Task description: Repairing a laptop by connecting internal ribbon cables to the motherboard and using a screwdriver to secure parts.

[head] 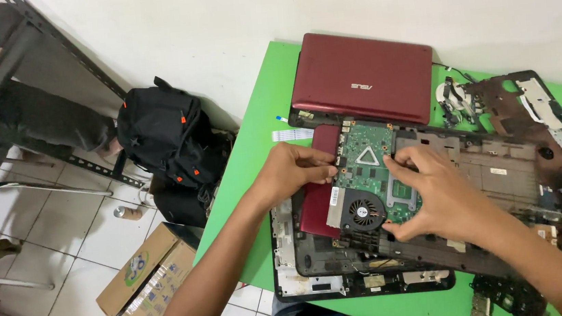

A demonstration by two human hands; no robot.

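Near the middle of the green table (260, 119), both hands grip a green circuit board (373, 170) that carries a round black fan (364, 212) at its near left corner and a white triangle mark near its far end. Left hand (290, 171) pinches the board's left edge with thumb and fingertips closed on it; right hand (439, 194) grasps the right side, fingers spread over the top face and thumb curled under the near edge by the fan. Under the board lies an opened dark laptop base (495, 172), its bare plastic frame stretching toward the right edge of the table. A dark red panel (314, 206) shows just left of the board, partly beneath it. Toward the far edge, against the white wall, sits a closed dark red laptop (362, 78), close behind the board. A black bezel frame (348, 283) lies along the near edge, under the base. Small loose parts (454, 97) rest on the table to the right of the closed laptop, and a white ribbon cable (292, 134) lies near the left edge. Off the table, on the tiled floor, stand a black backpack (165, 135) and a cardboard box (148, 281).
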